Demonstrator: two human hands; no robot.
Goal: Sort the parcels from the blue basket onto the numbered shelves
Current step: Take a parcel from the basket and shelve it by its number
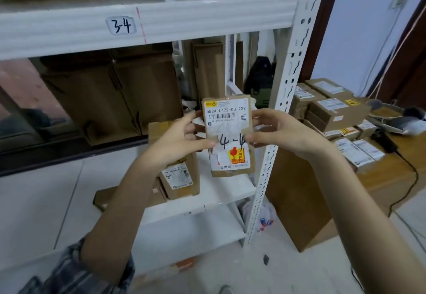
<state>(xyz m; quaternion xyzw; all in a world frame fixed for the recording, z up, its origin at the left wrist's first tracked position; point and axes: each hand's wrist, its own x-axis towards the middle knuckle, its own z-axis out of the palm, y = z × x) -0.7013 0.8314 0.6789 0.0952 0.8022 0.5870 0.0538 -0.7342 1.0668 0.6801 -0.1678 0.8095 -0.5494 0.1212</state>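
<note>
Held upright between both hands, in front of the white metal rack (289, 100): a flat rectangular cardboard parcel (229, 135), brown, with a torn white paper label, a printed barcode, handwritten "4-4" and a yellow-red sticker. Left hand (182, 139) curled round its left edge, thumb pressed on the face; right hand (280, 133) pinching the right edge likewise. Above, a ribbed white shelf edge (184, 20) tagged "3-4". Below, on a smooth white shelf (219, 192), another taped cardboard box (179, 176) standing. At right, small labelled boxes (334, 109) stacked on a wooden surface.

Upright brown parcel (230, 136), "4-4" handwritten
</note>
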